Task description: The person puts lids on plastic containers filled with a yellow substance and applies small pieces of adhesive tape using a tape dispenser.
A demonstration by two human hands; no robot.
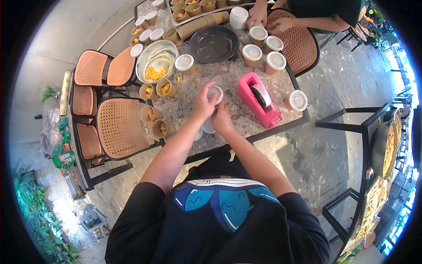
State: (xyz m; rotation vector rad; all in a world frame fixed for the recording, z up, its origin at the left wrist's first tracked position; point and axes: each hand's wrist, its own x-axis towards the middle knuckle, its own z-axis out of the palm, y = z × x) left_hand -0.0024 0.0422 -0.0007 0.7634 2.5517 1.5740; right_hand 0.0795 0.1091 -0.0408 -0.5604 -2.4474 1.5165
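Over the front half of the table, my left hand grips a white plastic lid, its thumb across the top. From below and to the right, my right hand supports the same piece with its fingers. Whether a cup sits under the lid is hidden by my hands. Clear lids lie on the table beneath my wrists. To the right stands a pink tape dispenser with a roll of tape. Paper cups of yellow fruit pieces stand to the left.
A bowl with fruit chunks and a dark round pan stand farther back. Lidded cups cluster at right; one lidded cup is near the table's corner. Nested paper cups lie behind. Another person's hands touch a lid.
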